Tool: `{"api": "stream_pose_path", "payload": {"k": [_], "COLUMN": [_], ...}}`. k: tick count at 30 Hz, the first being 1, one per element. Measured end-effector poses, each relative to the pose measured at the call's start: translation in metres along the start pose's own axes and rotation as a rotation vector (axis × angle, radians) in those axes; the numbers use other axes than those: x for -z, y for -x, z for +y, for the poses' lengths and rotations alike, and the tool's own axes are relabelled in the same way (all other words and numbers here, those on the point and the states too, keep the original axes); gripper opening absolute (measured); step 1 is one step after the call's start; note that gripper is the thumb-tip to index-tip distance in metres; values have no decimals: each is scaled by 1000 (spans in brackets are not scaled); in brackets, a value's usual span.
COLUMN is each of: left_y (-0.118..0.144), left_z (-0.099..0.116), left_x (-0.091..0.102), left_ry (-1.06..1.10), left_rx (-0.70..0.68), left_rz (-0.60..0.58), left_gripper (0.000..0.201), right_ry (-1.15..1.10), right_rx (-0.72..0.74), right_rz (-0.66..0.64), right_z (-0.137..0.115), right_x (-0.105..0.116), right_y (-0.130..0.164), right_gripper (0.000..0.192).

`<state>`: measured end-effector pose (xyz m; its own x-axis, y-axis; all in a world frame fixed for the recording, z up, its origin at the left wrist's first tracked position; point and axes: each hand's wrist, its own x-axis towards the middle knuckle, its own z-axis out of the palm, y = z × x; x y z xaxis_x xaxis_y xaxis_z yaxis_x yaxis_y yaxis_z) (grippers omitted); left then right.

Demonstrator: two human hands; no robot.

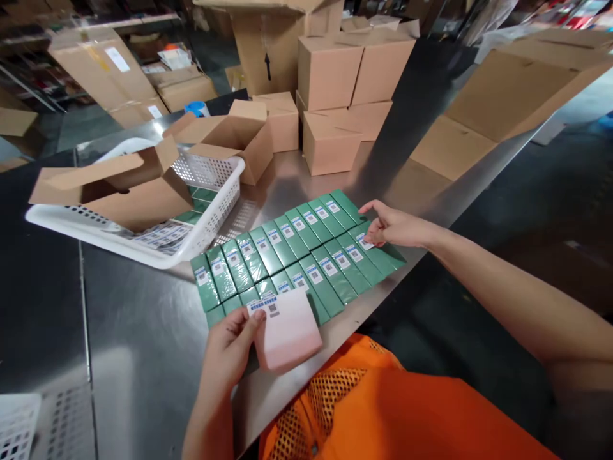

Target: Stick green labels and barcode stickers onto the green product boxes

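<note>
From the head view, the left hand (230, 351) keeps a narrow grip on a pink label sheet (290, 332), thumb beside the barcode sticker at its top edge. Just beyond that grip, on the steel table (143, 345), lie two rows of green boxes (292, 255), their long axes running away from the person. The right hand (395, 227) is nearer the far end box (378, 249), fingertips pinching a small label onto it. A white basket (211, 191) sits well left.
</note>
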<state>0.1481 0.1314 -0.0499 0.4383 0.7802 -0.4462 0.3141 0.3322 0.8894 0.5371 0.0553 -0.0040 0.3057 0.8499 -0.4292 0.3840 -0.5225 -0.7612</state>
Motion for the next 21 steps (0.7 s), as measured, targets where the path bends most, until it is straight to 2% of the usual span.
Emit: {"api": "stream_pose_path", "payload": {"k": [4,7,10,12,14,16,19,21], "left_y": [0,0,1,1,1,1,0,0], "left_z": [0,3,7,9,11,12,13,14], "left_x": [0,-1,-4,-5,-5,-6,-6,-6], "left_ry": [20,36,23,11,1,5,33,42], "left_rx": [-8,-15,-30,-44,-65,-74,-76,-79], "left_rz": [-16,-12,-16,-22,-19,-10,-8,-6], "left_gripper": [44,44,45,44,44,44,42,42], "right_ry": [237,503,772,799,661,438,288,232], "right_rx": [-60,-89,-81,-7,207,475,668,776], "right_rz": [64,106,220,286,286,201,-16,-56], "right_z": [-13,-22,-29,-35,-44,-54,-66,-70], "right_x": [-2,3,8,0,-23,-59,-116,-146], "right_y": [0,-4,-7,-3,6,17,25,25], "right_gripper": [61,58,58,54,42,34,30,19]}}
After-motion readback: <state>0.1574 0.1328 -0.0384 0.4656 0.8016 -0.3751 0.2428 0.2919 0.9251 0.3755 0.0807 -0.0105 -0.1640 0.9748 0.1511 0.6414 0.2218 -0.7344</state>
